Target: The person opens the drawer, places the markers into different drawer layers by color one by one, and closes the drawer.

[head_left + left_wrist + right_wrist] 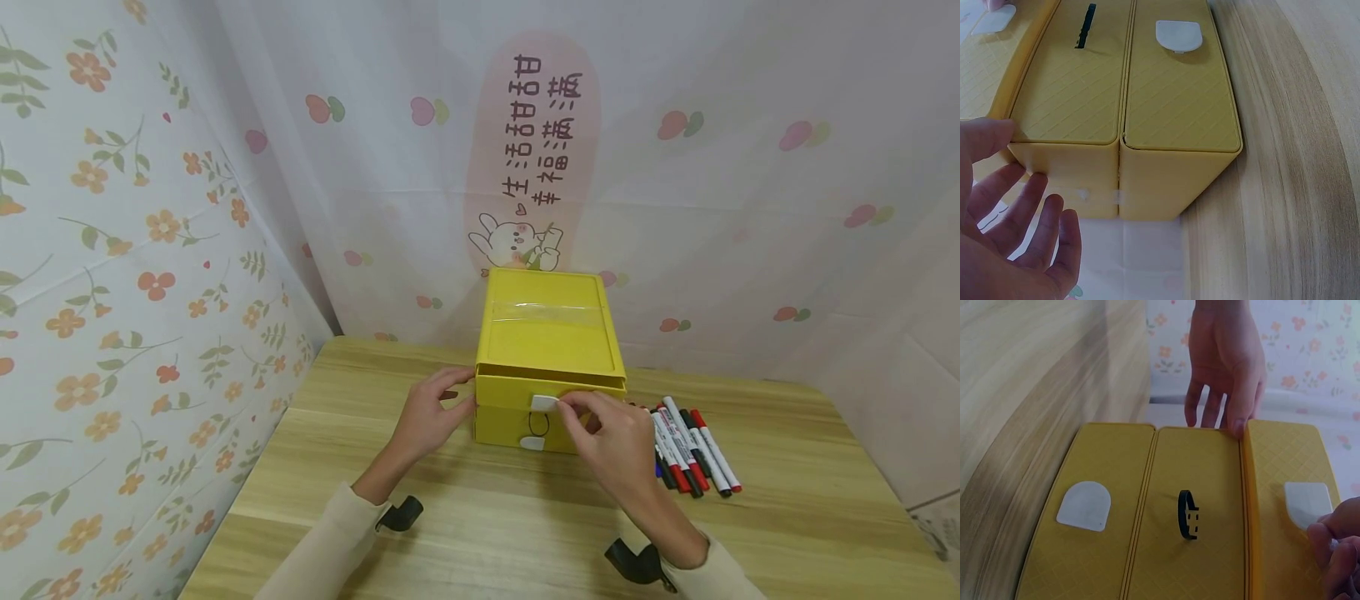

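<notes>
A yellow drawer box (551,337) stands on the table, with clear tape across its top. Its top drawer (504,392) juts out a little, leaving a dark gap beneath the lid. My right hand (618,442) pinches the white pull tab (1307,503) on that drawer between thumb and fingertips. At the box's left side is my left hand (429,417), thumb at the front edge and relaxed fingers against the side. Below the top drawer, the middle drawer front carries a black loop (1185,515), and the bottom drawer has another white tab (1085,506).
Several markers (693,450) with red, black and blue caps lie in a pile right of the box. A printed curtain (405,250) hangs behind the wooden table (465,533), and a floral one (150,333) hangs on the left.
</notes>
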A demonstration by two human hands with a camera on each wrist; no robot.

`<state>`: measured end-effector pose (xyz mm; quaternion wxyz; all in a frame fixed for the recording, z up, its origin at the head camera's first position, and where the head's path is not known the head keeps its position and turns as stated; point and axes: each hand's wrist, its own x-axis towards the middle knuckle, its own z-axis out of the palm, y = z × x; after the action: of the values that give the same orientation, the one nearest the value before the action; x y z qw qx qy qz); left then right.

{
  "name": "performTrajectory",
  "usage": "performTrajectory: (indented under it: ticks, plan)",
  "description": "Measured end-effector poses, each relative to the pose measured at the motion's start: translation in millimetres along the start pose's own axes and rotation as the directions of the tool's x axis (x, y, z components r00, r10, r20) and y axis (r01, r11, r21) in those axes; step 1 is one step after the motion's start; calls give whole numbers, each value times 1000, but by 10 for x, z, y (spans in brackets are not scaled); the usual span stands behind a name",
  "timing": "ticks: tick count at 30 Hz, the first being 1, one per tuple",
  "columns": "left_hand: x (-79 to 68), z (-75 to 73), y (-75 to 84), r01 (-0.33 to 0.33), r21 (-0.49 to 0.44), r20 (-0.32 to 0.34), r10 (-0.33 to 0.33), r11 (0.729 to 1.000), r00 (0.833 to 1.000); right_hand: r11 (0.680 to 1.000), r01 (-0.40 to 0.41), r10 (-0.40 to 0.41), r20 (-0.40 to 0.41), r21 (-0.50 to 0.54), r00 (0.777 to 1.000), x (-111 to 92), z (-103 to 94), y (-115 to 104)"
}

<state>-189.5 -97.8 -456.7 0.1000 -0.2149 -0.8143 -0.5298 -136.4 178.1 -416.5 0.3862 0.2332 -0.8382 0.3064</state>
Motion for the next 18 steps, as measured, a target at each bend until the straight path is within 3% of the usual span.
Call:
performTrajectory:
  ticks: [18]
  plan:
    - [-23,10,-19,-47,14,-45,47,999,998,1000,28,-28,-15,8,1000,-50,-35,-28]
